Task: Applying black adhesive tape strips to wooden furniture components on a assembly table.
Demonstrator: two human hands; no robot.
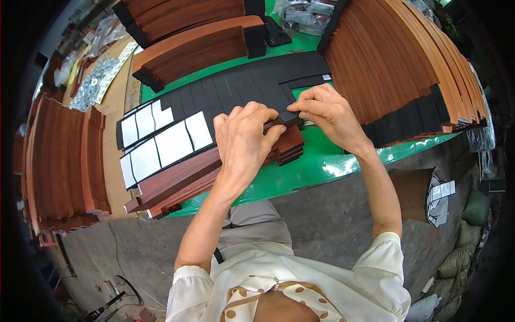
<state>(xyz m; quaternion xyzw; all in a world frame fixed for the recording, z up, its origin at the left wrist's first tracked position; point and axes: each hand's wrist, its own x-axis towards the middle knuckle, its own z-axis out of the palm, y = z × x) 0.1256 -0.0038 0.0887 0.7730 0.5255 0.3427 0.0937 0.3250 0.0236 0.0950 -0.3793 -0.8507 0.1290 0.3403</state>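
Note:
My left hand (pixel 244 134) closes over the end of a reddish-brown wooden strip (pixel 182 181), thumb and fingers curled round it. Close by on the right, my right hand (pixel 335 115) pinches the edge of a small black foam piece (pixel 289 116) at that end of the strip. More brown strips (pixel 289 145) lie stacked beneath. Behind both hands spread rows of black foam pads (pixel 214 91). To their left, several pads carry white backing paper (pixel 173 145). My fingers partly hide how the foam sits on the wood.
Brown boards with black-padded ends stand in stacks at the right (pixel 375 59), the back (pixel 198 48) and the left (pixel 59 155). The green tabletop (pixel 322 166) has its near edge before me. A round bin (pixel 410 193) with white scraps is on the floor at the right.

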